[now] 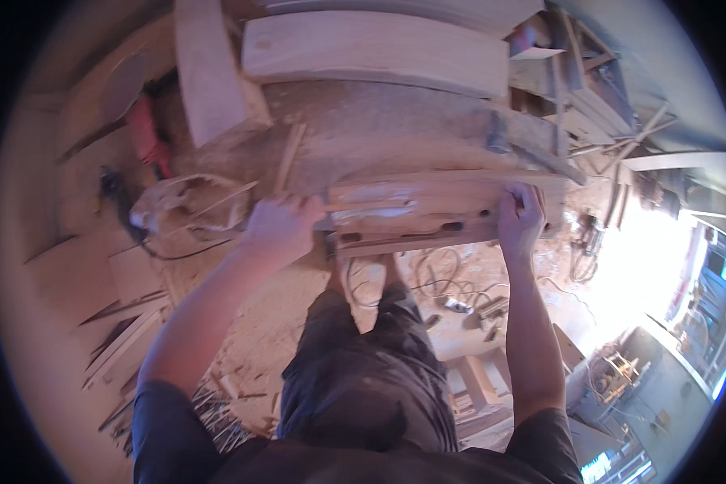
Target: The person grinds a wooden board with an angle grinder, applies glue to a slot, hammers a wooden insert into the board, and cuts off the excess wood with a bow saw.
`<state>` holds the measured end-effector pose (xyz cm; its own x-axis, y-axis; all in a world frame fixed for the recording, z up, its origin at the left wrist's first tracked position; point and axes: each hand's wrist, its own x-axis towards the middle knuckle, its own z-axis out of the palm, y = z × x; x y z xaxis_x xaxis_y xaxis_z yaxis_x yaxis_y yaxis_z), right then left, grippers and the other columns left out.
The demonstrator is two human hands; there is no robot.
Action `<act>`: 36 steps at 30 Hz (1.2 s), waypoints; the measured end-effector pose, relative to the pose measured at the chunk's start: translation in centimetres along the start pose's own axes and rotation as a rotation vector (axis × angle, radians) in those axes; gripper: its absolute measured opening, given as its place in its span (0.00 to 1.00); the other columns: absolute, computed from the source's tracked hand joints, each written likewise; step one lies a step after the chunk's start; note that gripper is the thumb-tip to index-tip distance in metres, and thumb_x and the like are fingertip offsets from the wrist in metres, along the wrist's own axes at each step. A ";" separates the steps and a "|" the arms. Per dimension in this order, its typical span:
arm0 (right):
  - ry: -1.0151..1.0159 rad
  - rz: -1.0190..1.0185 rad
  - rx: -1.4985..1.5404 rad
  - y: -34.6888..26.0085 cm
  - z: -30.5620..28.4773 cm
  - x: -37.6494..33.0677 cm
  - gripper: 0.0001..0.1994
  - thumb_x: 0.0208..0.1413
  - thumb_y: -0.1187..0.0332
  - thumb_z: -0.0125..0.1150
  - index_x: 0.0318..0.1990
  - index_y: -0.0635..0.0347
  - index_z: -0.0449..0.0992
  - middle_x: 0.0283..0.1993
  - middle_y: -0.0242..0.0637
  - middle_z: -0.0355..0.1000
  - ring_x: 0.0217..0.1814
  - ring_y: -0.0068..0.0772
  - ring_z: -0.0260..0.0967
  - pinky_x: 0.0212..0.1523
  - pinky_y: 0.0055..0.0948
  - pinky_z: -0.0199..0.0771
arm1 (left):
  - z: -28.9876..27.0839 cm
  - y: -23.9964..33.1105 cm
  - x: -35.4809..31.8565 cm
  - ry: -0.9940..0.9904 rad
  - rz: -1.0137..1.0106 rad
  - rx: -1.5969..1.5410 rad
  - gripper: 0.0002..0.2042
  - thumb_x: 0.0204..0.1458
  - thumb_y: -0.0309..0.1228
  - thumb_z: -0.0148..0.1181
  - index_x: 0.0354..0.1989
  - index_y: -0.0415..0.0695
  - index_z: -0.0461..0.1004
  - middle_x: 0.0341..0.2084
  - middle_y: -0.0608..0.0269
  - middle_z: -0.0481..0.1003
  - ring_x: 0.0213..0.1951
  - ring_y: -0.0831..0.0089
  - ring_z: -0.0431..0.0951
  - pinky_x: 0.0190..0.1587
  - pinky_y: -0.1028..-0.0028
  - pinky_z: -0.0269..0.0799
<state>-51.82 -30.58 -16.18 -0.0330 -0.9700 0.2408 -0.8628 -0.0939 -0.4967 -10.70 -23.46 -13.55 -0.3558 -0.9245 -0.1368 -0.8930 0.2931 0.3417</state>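
A pale wooden beam [427, 230] with dark slots cut along its face lies crosswise in front of me, close against other lengths of wood. My right hand [523, 214] is closed over it near its right end, fingers curled. At the opposite end, my left hand [284, 222] makes a fist just beside the wood. A thin light piece shows between that fist and the beam, but what the fingers hold is hidden.
Wide boards [379, 52] lie across the dusty workbench [363, 121]. A crumpled pale bag [189, 206] sits left, near a red tool [147, 137]. Cables [436, 274] coil on the floor by my feet. Thin offcuts [218, 415] pile up at lower left.
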 end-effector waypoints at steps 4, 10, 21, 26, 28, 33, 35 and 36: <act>-0.068 -0.074 -0.143 5.7 -1.6 8.4 0.12 0.51 0.74 0.60 0.45 0.59 0.80 0.41 0.47 0.78 0.47 0.53 0.75 0.51 0.47 0.73 | -0.2 -0.5 -0.5 0.026 -0.005 -0.072 0.05 0.53 0.27 0.64 0.33 0.43 0.73 0.29 0.53 0.78 0.36 0.51 0.81 0.34 0.53 0.76; -0.906 -0.075 -0.404 12.5 -0.3 17.0 0.19 0.51 0.68 0.63 0.53 0.55 0.81 0.50 0.52 0.78 0.57 0.55 0.75 0.57 0.50 0.75 | -1.2 0.4 0.6 -0.014 -0.016 -0.133 0.06 0.52 0.26 0.64 0.32 0.43 0.71 0.28 0.53 0.76 0.36 0.50 0.79 0.36 0.52 0.74; -0.747 -0.196 -0.753 4.5 -2.4 18.4 0.17 0.49 0.62 0.64 0.47 0.53 0.78 0.42 0.49 0.81 0.48 0.56 0.79 0.51 0.52 0.78 | -2.7 1.0 0.4 -0.126 -0.237 -0.168 0.10 0.61 0.37 0.59 0.39 0.43 0.79 0.34 0.50 0.80 0.41 0.45 0.79 0.42 0.50 0.73; -0.411 -0.021 -0.527 0.1 -9.8 13.2 0.15 0.52 0.65 0.65 0.47 0.52 0.75 0.36 0.48 0.80 0.43 0.59 0.79 0.44 0.52 0.77 | -3.3 1.6 1.7 -0.259 -0.396 -0.233 0.12 0.62 0.38 0.58 0.40 0.46 0.84 0.35 0.47 0.82 0.43 0.43 0.80 0.46 0.50 0.74; -0.204 -0.080 -0.222 -1.8 -12.1 6.8 0.11 0.58 0.69 0.63 0.48 0.53 0.73 0.40 0.48 0.79 0.41 0.57 0.79 0.41 0.51 0.78 | -3.4 1.3 1.6 -0.270 -0.431 -0.274 0.11 0.61 0.39 0.58 0.40 0.48 0.84 0.36 0.47 0.82 0.44 0.43 0.81 0.47 0.50 0.75; -0.542 0.541 0.276 -8.8 -8.2 -8.6 0.14 0.62 0.66 0.65 0.47 0.65 0.70 0.28 0.44 0.74 0.28 0.33 0.74 0.29 0.37 0.75 | -3.9 1.8 2.2 -0.294 -0.411 -0.281 0.13 0.58 0.32 0.55 0.44 0.50 0.86 0.42 0.50 0.83 0.47 0.48 0.82 0.52 0.53 0.76; -0.530 0.567 0.260 -12.3 -6.3 -11.0 0.15 0.62 0.64 0.65 0.48 0.64 0.70 0.28 0.50 0.75 0.28 0.44 0.76 0.31 0.43 0.75 | -3.5 2.0 2.4 -0.316 -0.427 -0.260 0.12 0.60 0.36 0.57 0.44 0.52 0.86 0.40 0.48 0.82 0.46 0.46 0.81 0.51 0.52 0.76; -0.502 0.553 0.261 -14.2 -4.9 -11.8 0.16 0.62 0.63 0.65 0.48 0.64 0.69 0.29 0.54 0.76 0.29 0.52 0.78 0.32 0.48 0.75 | -3.5 1.7 2.1 -0.325 -0.445 -0.237 0.11 0.61 0.38 0.57 0.44 0.53 0.86 0.39 0.47 0.82 0.46 0.45 0.81 0.51 0.52 0.76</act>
<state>-41.64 -16.68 -7.90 -0.1378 -0.8706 -0.4723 -0.6395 0.4423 -0.6288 -12.05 -25.75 -10.01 -0.0609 -0.8133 -0.5787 -0.9030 -0.2022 0.3792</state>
